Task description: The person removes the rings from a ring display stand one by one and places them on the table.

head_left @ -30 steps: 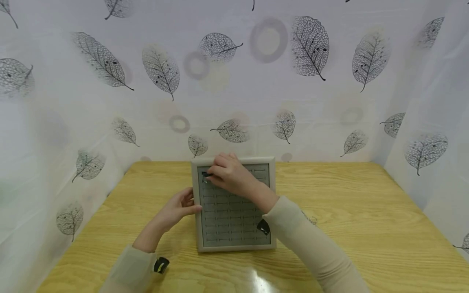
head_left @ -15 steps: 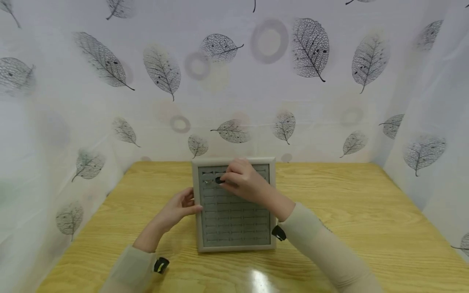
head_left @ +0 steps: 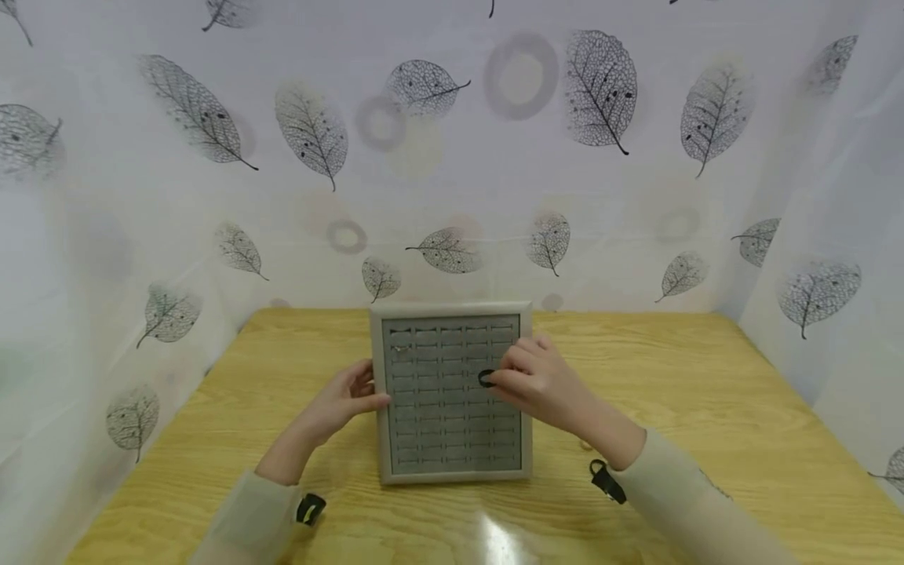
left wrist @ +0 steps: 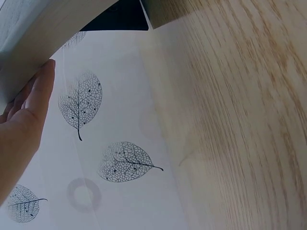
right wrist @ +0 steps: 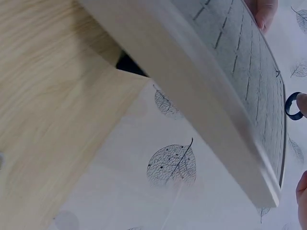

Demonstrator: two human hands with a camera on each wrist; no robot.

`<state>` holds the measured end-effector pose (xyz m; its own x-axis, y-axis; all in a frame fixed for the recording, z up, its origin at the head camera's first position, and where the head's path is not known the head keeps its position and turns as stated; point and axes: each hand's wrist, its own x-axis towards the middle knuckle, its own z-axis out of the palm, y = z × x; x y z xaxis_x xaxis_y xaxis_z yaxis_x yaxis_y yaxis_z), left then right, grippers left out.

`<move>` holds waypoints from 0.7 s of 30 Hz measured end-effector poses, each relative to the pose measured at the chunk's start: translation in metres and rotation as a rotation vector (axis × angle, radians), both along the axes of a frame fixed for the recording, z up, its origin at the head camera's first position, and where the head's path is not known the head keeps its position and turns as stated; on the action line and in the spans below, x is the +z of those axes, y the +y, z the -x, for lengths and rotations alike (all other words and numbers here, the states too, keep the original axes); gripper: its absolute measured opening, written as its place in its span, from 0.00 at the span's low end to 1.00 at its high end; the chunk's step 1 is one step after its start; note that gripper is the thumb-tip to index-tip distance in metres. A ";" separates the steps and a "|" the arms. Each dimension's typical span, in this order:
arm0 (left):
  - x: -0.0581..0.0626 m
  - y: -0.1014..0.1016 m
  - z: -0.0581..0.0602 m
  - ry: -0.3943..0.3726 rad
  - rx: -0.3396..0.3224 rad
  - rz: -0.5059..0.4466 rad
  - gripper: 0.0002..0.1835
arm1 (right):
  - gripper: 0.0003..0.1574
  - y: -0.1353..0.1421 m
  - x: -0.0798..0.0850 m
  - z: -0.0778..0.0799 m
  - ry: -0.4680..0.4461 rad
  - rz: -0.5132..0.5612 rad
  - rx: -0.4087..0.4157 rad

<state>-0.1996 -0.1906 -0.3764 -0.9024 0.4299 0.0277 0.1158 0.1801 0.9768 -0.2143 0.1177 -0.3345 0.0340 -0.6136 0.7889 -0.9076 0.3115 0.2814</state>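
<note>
A ring display board [head_left: 452, 404], with rows of slits in grey padding inside a pale frame, leans upright on the table. My left hand [head_left: 344, 406] grips its left edge, thumb at the front and fingers behind; in the left wrist view, that hand [left wrist: 26, 117] reaches along the frame's side. My right hand [head_left: 540, 384] pinches a black ring [head_left: 486, 378] in front of the board's right half. Seen from the right wrist, this dark ring [right wrist: 292, 106] stands off the padding. A small shiny ring [head_left: 401, 348] sits in a slit near the upper left.
The wood-grain table [head_left: 671, 377] extends on both sides of the board. A small gold-coloured item [head_left: 585, 445] lies beside my right wrist. A white leaf-print curtain [head_left: 452, 173] surrounds the table at the back and sides.
My right hand has moved from the board's upper left corner to the right and down, taking the black ring away from the padding. The left hand keeps its grip on the board's edge.
</note>
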 end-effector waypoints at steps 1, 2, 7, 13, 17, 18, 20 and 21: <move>0.000 0.000 0.000 0.001 0.002 0.004 0.38 | 0.15 0.004 -0.001 -0.002 0.001 -0.003 -0.004; 0.000 0.000 0.000 -0.002 0.004 0.004 0.38 | 0.16 0.009 -0.003 -0.004 0.005 -0.003 -0.008; 0.000 0.000 0.000 -0.003 0.008 0.008 0.38 | 0.17 0.026 -0.012 -0.011 0.004 0.003 -0.027; 0.001 -0.002 0.000 -0.008 0.007 0.006 0.39 | 0.19 0.041 -0.021 -0.017 -0.004 0.004 -0.071; 0.001 -0.001 0.000 -0.006 0.007 0.002 0.38 | 0.20 0.051 -0.026 -0.021 -0.019 -0.009 -0.074; 0.001 -0.001 0.000 -0.005 0.005 0.001 0.38 | 0.20 0.053 -0.027 -0.022 -0.025 -0.014 -0.074; 0.001 -0.001 0.000 0.001 0.004 0.004 0.38 | 0.20 0.059 -0.029 -0.025 -0.039 -0.026 -0.074; 0.001 0.000 0.001 0.005 0.002 0.005 0.38 | 0.21 0.062 -0.030 -0.026 -0.046 -0.031 -0.076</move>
<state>-0.2005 -0.1911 -0.3757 -0.9032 0.4283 0.0298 0.1201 0.1854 0.9753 -0.1882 0.1792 -0.3645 -0.0493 -0.6373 0.7690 -0.8938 0.3718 0.2508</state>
